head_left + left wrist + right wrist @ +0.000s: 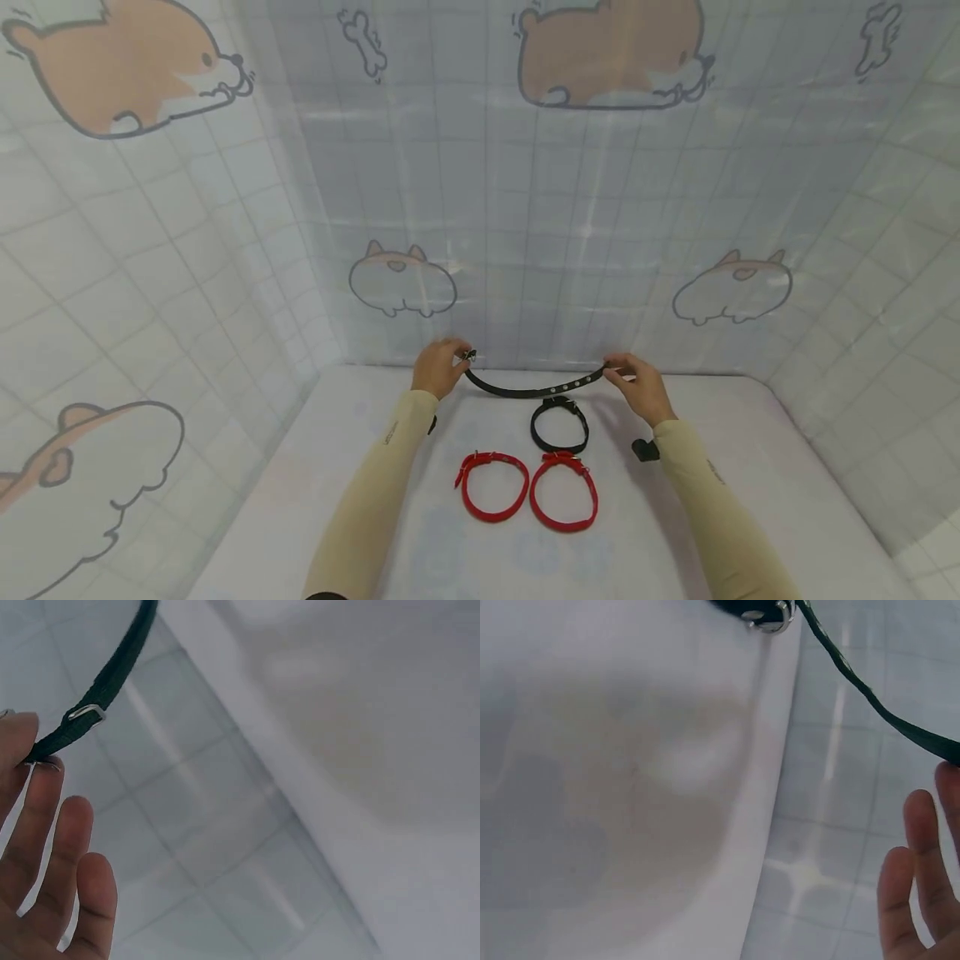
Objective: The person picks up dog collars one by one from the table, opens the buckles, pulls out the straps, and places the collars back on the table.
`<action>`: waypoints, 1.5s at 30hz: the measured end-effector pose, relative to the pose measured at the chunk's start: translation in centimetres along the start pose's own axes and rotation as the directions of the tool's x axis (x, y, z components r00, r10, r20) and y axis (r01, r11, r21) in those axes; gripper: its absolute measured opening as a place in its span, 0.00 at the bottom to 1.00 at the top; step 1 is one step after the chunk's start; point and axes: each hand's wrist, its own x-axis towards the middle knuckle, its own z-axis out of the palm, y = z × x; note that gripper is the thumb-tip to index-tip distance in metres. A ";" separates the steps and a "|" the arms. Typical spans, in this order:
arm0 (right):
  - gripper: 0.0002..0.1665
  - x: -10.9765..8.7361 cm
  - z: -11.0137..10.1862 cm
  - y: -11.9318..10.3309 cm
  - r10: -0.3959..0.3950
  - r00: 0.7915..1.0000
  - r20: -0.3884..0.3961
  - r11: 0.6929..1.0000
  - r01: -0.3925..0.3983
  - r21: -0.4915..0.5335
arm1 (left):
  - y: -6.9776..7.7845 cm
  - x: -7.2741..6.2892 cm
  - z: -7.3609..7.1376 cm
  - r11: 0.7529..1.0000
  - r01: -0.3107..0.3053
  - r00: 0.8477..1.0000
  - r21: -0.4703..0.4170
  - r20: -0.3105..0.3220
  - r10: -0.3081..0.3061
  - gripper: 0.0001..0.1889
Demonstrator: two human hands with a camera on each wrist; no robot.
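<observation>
A dark collar (517, 393), unbuckled, sags in a shallow curve between both hands near the back edge of the table. My left hand (439, 367) pinches its buckle end; in the left wrist view a metal loop (88, 714) shows on the green-looking strap, close to the fingertips. My right hand (637, 387) pinches the other end, next to a row of metal-rimmed holes. Below the strap a fastened dark collar (536, 433) lies on the table as a ring. Two fastened red collars, a left one (491, 517) and a right one (564, 526), lie nearer me.
The white table (337, 467) meets walls of pale tiled sheeting (525, 192) printed with cartoon dogs at the back and sides. In the right wrist view, part of a dark collar with metal fittings (754, 615) shows at the top edge.
</observation>
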 end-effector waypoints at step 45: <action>0.21 -2.5 4.2 -1.3 0.198 0.947 0.252 0.955 -0.129 -0.266 | -2.4 -4.4 1.2 0.965 0.200 0.979 0.170 -0.067 -0.191 0.20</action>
